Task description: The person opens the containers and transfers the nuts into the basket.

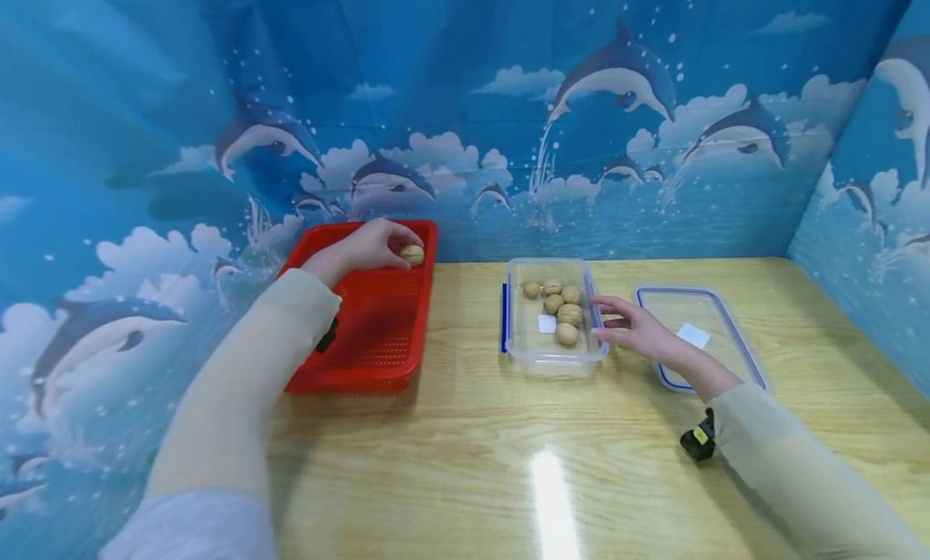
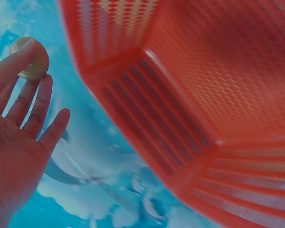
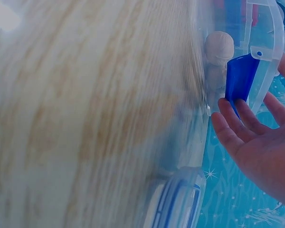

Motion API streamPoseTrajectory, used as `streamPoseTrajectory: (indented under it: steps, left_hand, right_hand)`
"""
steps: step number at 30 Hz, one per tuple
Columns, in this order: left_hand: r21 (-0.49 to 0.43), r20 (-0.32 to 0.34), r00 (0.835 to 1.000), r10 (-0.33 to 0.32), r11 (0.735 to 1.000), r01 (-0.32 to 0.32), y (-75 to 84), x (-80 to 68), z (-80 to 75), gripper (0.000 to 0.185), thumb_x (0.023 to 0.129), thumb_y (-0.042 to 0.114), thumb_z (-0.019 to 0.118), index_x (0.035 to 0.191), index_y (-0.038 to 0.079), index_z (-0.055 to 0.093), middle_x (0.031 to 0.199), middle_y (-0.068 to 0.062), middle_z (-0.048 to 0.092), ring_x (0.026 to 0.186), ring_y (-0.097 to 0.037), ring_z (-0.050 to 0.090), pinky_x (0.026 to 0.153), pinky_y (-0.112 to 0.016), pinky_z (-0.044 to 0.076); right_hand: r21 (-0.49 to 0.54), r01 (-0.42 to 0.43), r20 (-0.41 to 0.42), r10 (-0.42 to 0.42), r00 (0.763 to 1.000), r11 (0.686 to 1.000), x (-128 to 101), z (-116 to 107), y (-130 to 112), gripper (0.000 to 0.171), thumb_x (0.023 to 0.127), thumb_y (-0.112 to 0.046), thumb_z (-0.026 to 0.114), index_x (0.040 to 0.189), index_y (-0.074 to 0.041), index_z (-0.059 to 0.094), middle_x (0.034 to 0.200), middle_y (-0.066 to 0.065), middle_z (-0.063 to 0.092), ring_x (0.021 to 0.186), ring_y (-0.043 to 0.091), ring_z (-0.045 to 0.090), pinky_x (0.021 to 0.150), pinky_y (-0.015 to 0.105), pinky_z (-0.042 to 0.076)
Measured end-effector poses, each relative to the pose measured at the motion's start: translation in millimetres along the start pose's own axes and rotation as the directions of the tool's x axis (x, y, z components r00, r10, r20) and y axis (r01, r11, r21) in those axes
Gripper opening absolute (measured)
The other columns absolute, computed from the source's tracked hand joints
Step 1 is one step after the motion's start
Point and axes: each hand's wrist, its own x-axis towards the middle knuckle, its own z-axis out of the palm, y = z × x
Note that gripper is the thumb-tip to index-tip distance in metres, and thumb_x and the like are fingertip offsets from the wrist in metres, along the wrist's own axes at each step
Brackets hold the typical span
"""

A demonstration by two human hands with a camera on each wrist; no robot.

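Observation:
Between thumb and fingertips, my left hand (image 1: 363, 246) pinches a walnut (image 1: 412, 255) above the far right part of a red plastic basket (image 1: 430, 302). In the left wrist view the walnut (image 2: 39, 64) shows beyond the basket's slotted wall, the little finger apart from it. My right hand (image 1: 641, 334) is at the right side of a clear plastic box (image 1: 534, 356), fingers extended. Its fingertips are right at a blue latch flap (image 3: 241, 78) in the right wrist view. Several walnuts (image 1: 570, 314) lie inside the box.
A clear lid (image 1: 708, 346) with a blue seal lies on the wooden table (image 1: 436, 479), right of the box. Another blue flap (image 1: 504, 318) hangs at the box's left side. Dolphin-printed sheeting (image 1: 465, 100) rises behind the table and at both sides.

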Motion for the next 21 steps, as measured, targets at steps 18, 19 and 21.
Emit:
streamPoseTrajectory:
  steps: [18, 19, 21]
  left_hand:
    - [0.032, 0.018, 0.994, -0.108, 0.994, 0.107, -68.1, -38.8, 1.8, 0.038, 0.086, 0.002, 0.071, 0.124, 0.0, 0.064, 0.116, -0.016, 0.065, 0.103, -0.031, 0.057, 0.086, -0.045, 0.052]
    - [0.038, 0.025, 0.994, -0.107, 0.994, 0.106, -70.3, -40.0, 1.3, 0.037, 0.087, 0.002, 0.071, 0.123, -0.001, 0.064, 0.117, -0.017, 0.065, 0.104, -0.032, 0.057, 0.087, -0.046, 0.052]
    - [0.048, 0.041, 0.993, -0.115, 0.992, 0.113, -72.8, -42.4, 0.4, 0.036, 0.087, 0.001, 0.069, 0.123, -0.003, 0.063, 0.119, -0.019, 0.064, 0.106, -0.033, 0.056, 0.088, -0.047, 0.051]
  right_hand:
    - [-0.012, -0.001, -0.004, 0.001, 1.0, 1.0, 1.9, -0.6, 4.9, 0.071, 0.097, -0.029, 0.061, 0.153, -0.003, 0.024, 0.148, 0.03, 0.029, 0.13, 0.049, 0.035, 0.1, 0.058, 0.039]
    - [-0.011, -0.002, -0.004, 0.002, 1.0, 1.0, 1.8, -0.8, 5.1, 0.071, 0.097, -0.029, 0.061, 0.153, -0.004, 0.024, 0.148, 0.03, 0.029, 0.13, 0.049, 0.035, 0.1, 0.058, 0.039]
    - [-0.011, -0.003, -0.005, 0.003, 1.0, 1.0, 1.7, -1.2, 5.7, 0.071, 0.097, -0.029, 0.061, 0.153, -0.003, 0.024, 0.148, 0.03, 0.029, 0.13, 0.049, 0.035, 0.1, 0.058, 0.039]
